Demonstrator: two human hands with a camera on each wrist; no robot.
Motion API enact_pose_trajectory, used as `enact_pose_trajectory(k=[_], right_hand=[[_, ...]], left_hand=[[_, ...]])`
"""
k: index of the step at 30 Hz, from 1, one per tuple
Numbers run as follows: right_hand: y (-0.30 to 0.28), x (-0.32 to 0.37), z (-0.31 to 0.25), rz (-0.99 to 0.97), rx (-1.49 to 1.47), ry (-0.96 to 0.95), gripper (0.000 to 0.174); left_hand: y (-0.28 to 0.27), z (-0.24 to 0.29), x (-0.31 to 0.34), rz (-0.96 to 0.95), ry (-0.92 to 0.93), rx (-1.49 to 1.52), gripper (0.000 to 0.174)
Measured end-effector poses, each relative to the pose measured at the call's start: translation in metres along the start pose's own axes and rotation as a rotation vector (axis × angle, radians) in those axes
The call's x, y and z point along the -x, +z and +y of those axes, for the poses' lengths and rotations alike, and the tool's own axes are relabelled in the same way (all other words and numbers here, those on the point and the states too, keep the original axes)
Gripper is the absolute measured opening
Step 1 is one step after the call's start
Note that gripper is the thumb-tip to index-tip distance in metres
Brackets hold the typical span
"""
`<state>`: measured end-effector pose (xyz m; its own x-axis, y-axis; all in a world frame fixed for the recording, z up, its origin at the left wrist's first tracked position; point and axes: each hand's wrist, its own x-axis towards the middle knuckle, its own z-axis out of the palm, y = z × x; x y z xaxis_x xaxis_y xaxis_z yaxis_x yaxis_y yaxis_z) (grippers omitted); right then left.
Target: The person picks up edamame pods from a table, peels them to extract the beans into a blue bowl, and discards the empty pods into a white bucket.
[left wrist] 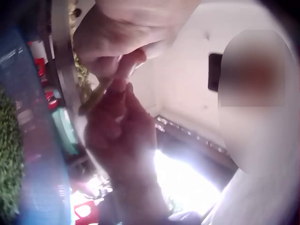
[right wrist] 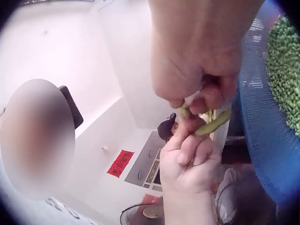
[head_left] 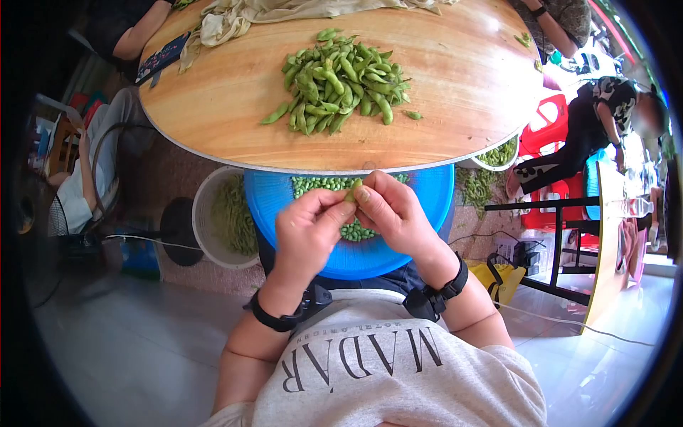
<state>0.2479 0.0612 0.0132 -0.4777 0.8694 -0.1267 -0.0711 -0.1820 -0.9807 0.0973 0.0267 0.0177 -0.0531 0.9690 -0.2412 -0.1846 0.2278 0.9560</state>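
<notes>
In the head view my left hand (head_left: pixel 309 226) and my right hand (head_left: pixel 393 215) meet over a blue plastic basin (head_left: pixel 341 265). Between their thumbs and fingertips they pinch a green soybean pod (head_left: pixel 353 189). The right wrist view shows a pod (right wrist: pixel 214 123) slanting out from the left hand's fingers, and a bit of green at the right hand's fingertips. Many shelled green beans (head_left: pixel 313 183) lie in the basin below. A heap of unshelled pods (head_left: pixel 334 85) sits on the round wooden table (head_left: pixel 206 114) ahead.
A white basket (head_left: pixel 205 220) of empty-looking pods stands left of the basin. Another white basin (head_left: pixel 501 158) with green pods is at the right, under the table edge. Pale cloth (head_left: pixel 228 25) lies on the table's far side. A seated person (head_left: pixel 605 117) is at the right by red stools.
</notes>
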Motion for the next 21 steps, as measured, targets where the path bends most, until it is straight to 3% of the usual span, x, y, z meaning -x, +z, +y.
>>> enact_pose_trajectory(k=[1,5,7,8,12,15,21], right_hand=[[-0.002,0.001,0.002,-0.03,0.055,-0.033,0.02],[-0.01,0.004,0.006,-0.13,0.141,-0.087,0.022],[-0.021,0.001,0.006,-0.219,0.211,-0.086,0.022],[-0.024,0.003,0.0,-0.116,0.2,0.015,0.024],[-0.013,0.002,0.0,0.018,0.462,-0.241,0.033],[-0.014,0.003,-0.001,-0.065,0.447,-0.099,0.027],[-0.018,0.002,0.013,-0.074,0.354,-0.075,0.016]], left_hand=[[-0.006,0.006,-0.002,-0.051,-0.169,0.127,0.009],[-0.02,-0.004,-0.009,-0.19,-0.337,0.438,0.013],[-0.018,-0.003,-0.005,-0.146,-0.284,0.304,0.014],[-0.014,-0.001,-0.002,-0.112,-0.226,0.208,0.013],[-0.006,-0.008,0.003,-0.093,-0.12,-0.008,0.012],[-0.004,-0.003,0.006,-0.105,-0.144,-0.081,0.011],[0.001,-0.004,0.009,-0.153,-0.155,-0.23,0.013]])
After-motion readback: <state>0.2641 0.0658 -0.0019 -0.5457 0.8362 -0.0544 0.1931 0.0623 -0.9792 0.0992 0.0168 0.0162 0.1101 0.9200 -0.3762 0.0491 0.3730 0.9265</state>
